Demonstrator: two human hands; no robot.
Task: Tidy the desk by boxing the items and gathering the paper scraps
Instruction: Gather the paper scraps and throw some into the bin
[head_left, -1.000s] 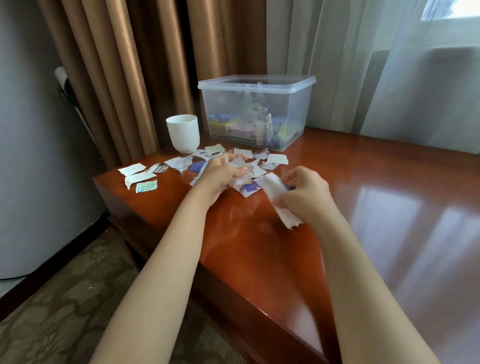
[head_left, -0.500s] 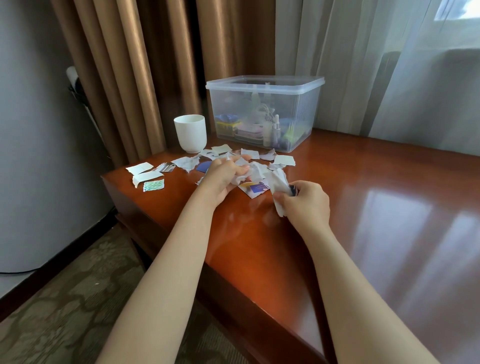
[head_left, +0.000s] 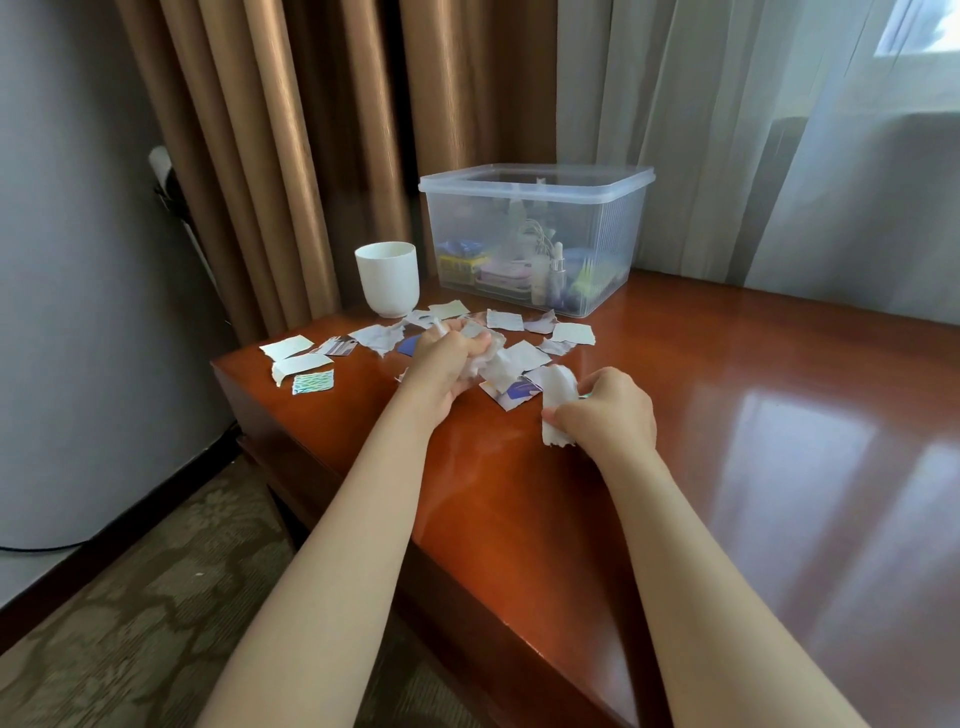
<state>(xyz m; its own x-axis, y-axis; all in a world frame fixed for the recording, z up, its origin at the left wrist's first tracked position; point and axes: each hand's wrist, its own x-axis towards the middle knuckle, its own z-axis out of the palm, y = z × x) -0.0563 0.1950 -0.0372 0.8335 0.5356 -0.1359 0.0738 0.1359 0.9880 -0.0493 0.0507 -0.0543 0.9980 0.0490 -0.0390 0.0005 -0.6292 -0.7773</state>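
Bare L hand (head_left: 447, 364) & R hand (head_left: 608, 410), forearms (head_left: 363, 519) bare to frame edge.

Cannot tell apart the small bottles and packets (head_left: 550, 275) behind the ribbed walls of the clear lidded plastic box (head_left: 613, 244). Cannot see how much torn white paper (head_left: 557, 387) sits inside the curled left hand (head_left: 447, 358) or the right hand (head_left: 608, 410). Cannot follow the glossy reddish-brown wooden desk (head_left: 779, 467) past the right edge.
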